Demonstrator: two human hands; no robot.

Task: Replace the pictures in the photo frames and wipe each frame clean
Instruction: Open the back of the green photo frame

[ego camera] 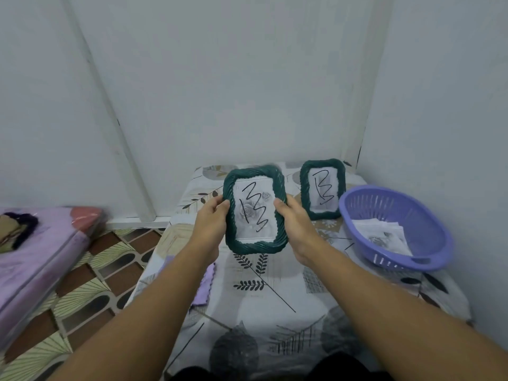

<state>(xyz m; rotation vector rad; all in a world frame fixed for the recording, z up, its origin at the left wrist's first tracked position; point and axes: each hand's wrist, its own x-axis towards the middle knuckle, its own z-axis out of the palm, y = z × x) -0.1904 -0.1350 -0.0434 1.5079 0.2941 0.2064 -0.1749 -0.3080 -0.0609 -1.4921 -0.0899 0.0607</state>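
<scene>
A dark green rectangular photo frame with a rope-twist moulded border [255, 209] is held upright above the worktop [288, 292], its paper picture scrawled with black marker. The left hand [211, 219] has its grip curled on the left edge, the right hand [295, 226] on the right edge. A second matching green frame [322, 189] stands behind, just beside a lilac slotted plastic basket [395, 226] holding printed papers [382, 235]. A lilac cloth [204, 287] lies near the worktop's left edge, on the leaf-patterned covering.
</scene>
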